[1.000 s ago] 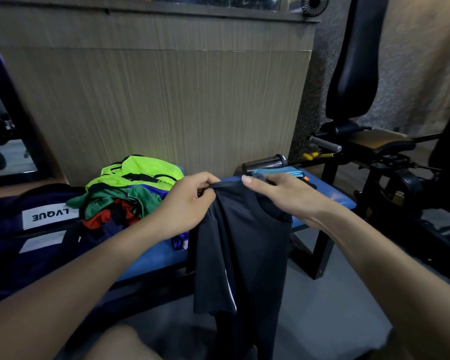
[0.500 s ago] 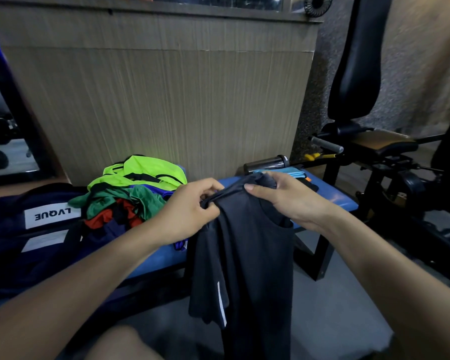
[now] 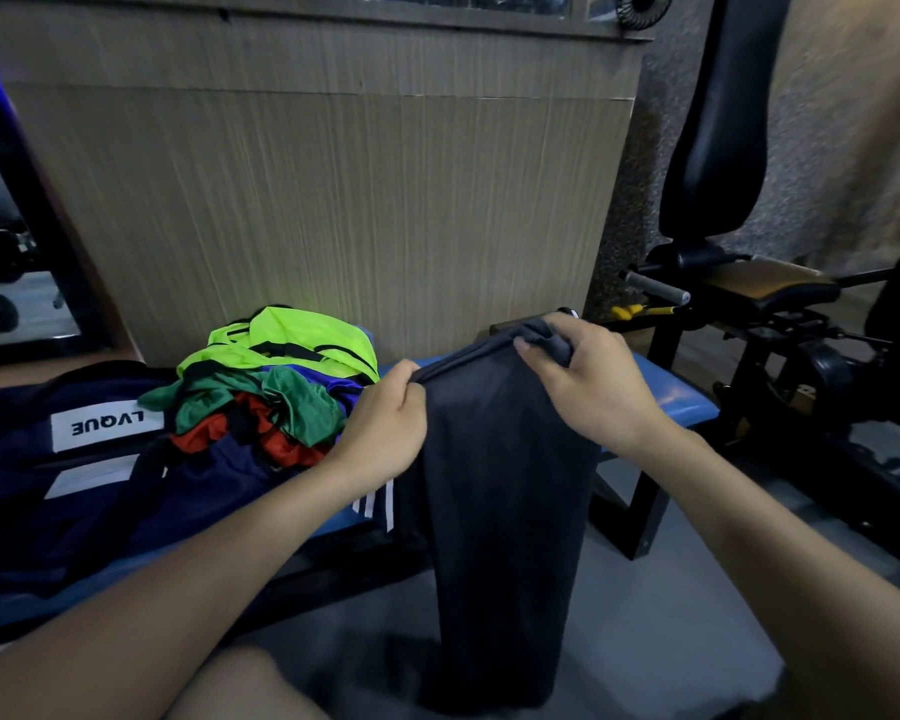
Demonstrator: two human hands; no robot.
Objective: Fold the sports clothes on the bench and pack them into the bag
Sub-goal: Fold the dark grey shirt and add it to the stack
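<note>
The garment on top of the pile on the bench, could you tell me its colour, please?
Neon yellow-green with black trim, clearest in the head view.

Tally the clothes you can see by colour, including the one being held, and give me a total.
Neon yellow-green garment: 1
Green garment: 1
Red garment: 1
Navy garment with white stripes: 1
Dark grey garment, held up by left hand and right hand: 1
Total: 5 visible; the pile may hide more.

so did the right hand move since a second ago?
Yes. The right hand went up and right along the blue bench, toward its right end, gripping the dark garment.
</note>
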